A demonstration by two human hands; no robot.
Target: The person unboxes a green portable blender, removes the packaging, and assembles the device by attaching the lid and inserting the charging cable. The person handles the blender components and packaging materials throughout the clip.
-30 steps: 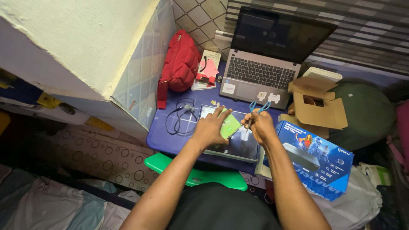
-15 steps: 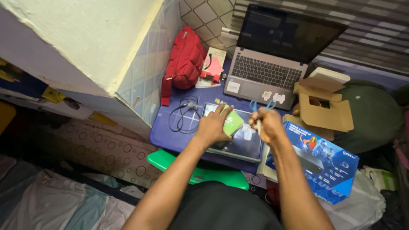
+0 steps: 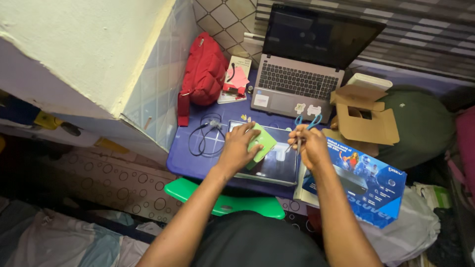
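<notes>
Seen from above, a person's two bare arms reach forward over a low blue table (image 3: 185, 163). At the table's near edge lies a flat dark tablet (image 3: 277, 165), which serves as the landmark here.

The left hand (image 3: 240, 148) rests on the tablet's left half, fingers spread and pressing a light green card-like piece (image 3: 262, 142) flat against the screen. The right hand (image 3: 309, 143) hovers over the tablet's right edge, curled closed around a thin tool (image 3: 292, 146) whose tip points down toward the screen; what kind of tool it is cannot be told.

Just beyond the tablet's far right corner lie blue-handled scissors (image 3: 307, 120). Farther beyond the tablet stands an open grey laptop (image 3: 297, 81) with a dark screen. To the left of the tablet a black cable (image 3: 205, 136) lies coiled, and beyond it sits a red bag (image 3: 205, 74). To the right of the tablet is a blue printed box (image 3: 366, 180), and beyond that an open brown cardboard box (image 3: 363, 118). A green stool (image 3: 198, 190) shows just below the tablet's near edge.
</notes>
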